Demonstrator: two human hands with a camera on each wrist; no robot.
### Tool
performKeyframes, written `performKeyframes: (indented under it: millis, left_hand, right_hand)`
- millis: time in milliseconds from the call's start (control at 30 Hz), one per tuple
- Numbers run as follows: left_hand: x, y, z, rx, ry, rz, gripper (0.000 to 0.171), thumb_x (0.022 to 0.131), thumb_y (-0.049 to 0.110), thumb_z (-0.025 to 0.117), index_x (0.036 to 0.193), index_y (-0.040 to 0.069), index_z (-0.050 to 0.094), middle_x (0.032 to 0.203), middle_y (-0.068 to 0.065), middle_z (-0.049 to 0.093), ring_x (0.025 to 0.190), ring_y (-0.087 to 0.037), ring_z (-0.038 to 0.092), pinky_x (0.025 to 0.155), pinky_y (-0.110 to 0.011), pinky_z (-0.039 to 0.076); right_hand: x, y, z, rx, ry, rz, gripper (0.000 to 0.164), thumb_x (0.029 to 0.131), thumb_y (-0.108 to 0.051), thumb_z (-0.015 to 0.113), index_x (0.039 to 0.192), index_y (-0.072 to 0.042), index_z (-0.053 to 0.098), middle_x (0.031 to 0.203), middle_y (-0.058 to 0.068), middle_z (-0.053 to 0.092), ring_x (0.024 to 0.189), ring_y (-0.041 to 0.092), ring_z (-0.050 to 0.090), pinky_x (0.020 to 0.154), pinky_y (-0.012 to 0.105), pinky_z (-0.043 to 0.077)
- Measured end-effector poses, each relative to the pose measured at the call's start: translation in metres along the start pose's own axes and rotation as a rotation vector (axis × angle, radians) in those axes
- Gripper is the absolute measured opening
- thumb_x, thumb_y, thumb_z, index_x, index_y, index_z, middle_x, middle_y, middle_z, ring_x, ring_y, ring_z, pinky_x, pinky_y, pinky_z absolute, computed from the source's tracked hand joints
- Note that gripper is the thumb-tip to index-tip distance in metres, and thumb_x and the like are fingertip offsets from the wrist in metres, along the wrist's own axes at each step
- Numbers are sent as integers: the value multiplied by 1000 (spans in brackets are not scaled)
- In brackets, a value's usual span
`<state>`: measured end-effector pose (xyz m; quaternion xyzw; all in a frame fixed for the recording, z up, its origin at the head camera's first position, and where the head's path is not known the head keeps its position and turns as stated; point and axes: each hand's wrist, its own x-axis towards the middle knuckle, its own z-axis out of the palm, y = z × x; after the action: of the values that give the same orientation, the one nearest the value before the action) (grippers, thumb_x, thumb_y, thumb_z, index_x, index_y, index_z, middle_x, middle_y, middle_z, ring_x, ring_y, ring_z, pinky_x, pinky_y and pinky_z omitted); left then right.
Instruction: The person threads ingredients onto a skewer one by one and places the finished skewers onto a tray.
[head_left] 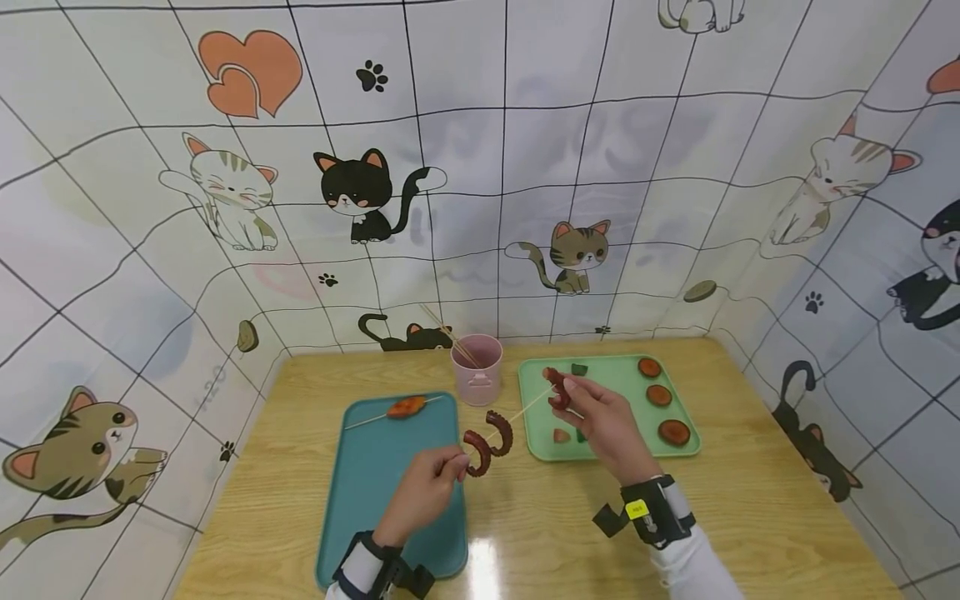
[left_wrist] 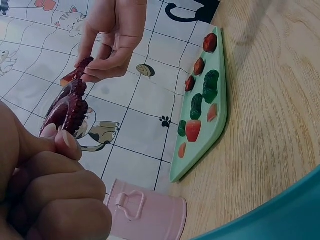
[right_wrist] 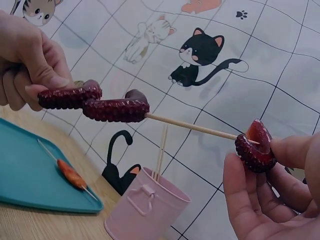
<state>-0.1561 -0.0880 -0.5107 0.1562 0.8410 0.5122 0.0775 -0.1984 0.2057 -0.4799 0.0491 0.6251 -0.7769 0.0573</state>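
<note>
Pinching glossy, knobbly, curled tentacle piece [right_wrist: 253, 157]: right hand [head_left: 606, 423].

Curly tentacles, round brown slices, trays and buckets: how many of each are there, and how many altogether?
Curly tentacles: 3
Round brown slices: 3
Trays: 2
Pink bucket: 1
Total: 9
</note>
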Motion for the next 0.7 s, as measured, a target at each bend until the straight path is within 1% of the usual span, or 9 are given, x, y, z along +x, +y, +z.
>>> performKeyframes:
  millis: [133,200,300,367,500,600,700]
  left_hand:
    - [1,0,1,1,-5,5,39,109,23,51,74,8,59,60,3,37,48,-3,26,49,-23,27]
    - [1,1,1,0,-7,5,38,109,22,51,73,12,58,60,3,38,48,-2,26,49,-22,27]
    - [0,1,1,-8,-13,4,38,109,20,50,73,13,57,60,4,38,48,-3,26,49,-22,26]
    - [0,1,2,-7,-14,7,38,109,19,50,73,12,57,60,4,37,48,-3,25,49,-22,26]
    - [-1,2,4,-3,-4,19,38,109,18,51,74,6,58,60,4,37,48,-2,25,50,-21,26]
    - [-1,2,6,-10,-1,24,38,109,18,51,75,2,57,61,4,36,48,-2,24,50,-21,25]
    - [-2,1,7,-18,-3,24,38,109,16,51,75,0,57,60,3,35,48,-2,23,51,-22,25]
  right_hand:
    - [-1,1,2,25,18,15,59,101,-33,66,145,4,52,130,7,60,113,17,67,97,31,56]
    - [-2,2,3,14,11,10,59,101,-34,66,146,3,52,130,7,61,114,17,66,97,30,56]
    - [-3,5,4,-8,0,-13,56,101,-32,66,144,2,54,130,6,64,113,17,67,97,30,56]
    - [-5,7,5,-28,-6,-35,53,101,-31,66,143,1,56,126,7,65,110,16,69,96,30,57]
    - [-8,10,8,-24,0,-63,49,100,-27,69,139,3,59,122,7,66,103,14,71,93,29,58]
    - [-10,12,11,-9,10,-61,49,100,-25,70,138,4,59,121,5,68,100,14,72,87,28,59]
    - [-13,14,13,-5,35,-48,47,99,-24,70,136,4,60,116,6,70,97,15,73,79,27,59]
